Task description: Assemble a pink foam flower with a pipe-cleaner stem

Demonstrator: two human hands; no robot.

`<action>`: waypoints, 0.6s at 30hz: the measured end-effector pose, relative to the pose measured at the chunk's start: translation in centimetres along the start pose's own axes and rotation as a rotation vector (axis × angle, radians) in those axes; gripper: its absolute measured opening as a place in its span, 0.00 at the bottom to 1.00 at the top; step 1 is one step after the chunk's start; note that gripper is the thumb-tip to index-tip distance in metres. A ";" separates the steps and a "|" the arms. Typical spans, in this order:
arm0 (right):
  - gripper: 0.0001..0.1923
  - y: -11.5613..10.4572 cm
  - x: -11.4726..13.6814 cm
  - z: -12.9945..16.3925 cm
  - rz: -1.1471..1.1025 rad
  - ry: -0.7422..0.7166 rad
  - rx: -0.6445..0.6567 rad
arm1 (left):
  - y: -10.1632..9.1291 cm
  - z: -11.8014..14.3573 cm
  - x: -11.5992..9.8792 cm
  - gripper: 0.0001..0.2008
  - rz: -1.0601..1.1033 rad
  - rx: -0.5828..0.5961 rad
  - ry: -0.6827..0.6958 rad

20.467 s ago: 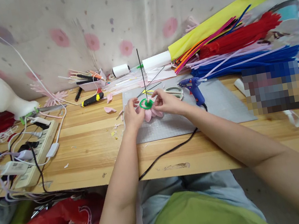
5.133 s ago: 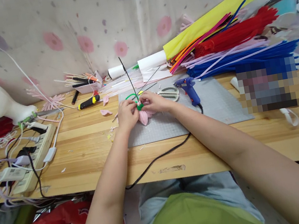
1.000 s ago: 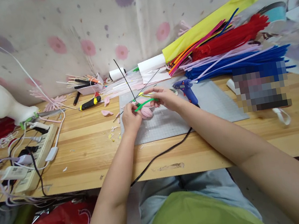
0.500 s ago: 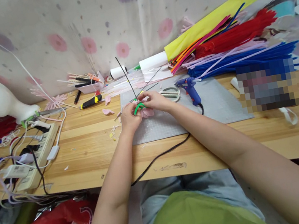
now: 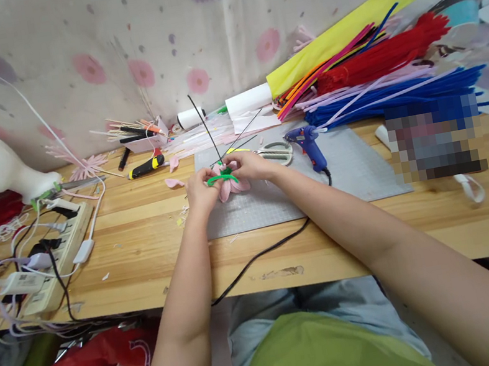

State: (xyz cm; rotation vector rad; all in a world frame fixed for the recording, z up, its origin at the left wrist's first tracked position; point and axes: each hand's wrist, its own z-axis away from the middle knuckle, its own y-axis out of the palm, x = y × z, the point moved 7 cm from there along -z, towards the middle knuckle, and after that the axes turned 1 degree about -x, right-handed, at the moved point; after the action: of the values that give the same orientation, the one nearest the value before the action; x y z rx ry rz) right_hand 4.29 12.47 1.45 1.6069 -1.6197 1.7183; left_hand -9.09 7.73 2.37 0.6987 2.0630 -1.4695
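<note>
A pink petal flower rests on the grey cutting mat, with a thin black wire stem rising from it and leaning left. A green pipe cleaner lies bent across the flower's base. My left hand pinches the flower and the left end of the green pipe cleaner. My right hand pinches the pipe cleaner at the stem from the right. Both forearms reach in from below.
A blue glue gun and scissors lie on the mat to the right. Bundles of coloured pipe cleaners fill the back right. A power strip with cables sits left. A utility knife lies at the back.
The green pipe cleaner has gone from a raised arch to lying flat across the flower's base. Both hands shifted slightly left with the flower.
</note>
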 end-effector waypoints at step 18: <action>0.13 0.0 -0.3 -0.1 -0.343 0.014 0.103 | 0.6 -4.9 2.0 0.28 0.271 0.181 -0.173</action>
State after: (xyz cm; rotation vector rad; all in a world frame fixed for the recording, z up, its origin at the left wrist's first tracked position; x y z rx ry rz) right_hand 4.36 12.68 1.24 1.7928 -1.1790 1.6464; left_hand -10.71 12.75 2.05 0.8531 1.6494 -1.5118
